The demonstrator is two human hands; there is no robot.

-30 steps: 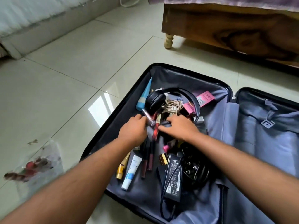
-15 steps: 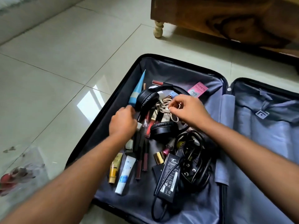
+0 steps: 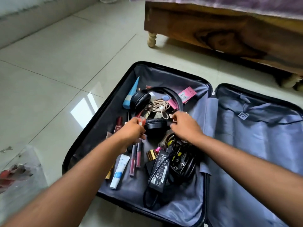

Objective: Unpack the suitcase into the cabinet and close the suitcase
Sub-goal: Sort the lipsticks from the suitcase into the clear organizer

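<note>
Head view: left hand (image 3: 132,130) pinches a small red cosmetic item (image 3: 142,122), and right hand (image 3: 184,126) curls its fingers on something small I cannot identify, both inside the open suitcase (image 3: 101,112). One pair of headphones (image 3: 155,110) lies between them, lower earcup at 3 o'clock of the left grip, band arching toward 12. Two dark red tubes (image 3: 136,157) lie parallel at 6 o'clock, beside one charger (image 3: 159,171).

The black suitcase (image 3: 98,112) lies open flat on the floor, its grey-lined left half holding headphones (image 3: 142,99), cosmetics and a charger (image 3: 159,171).
</note>
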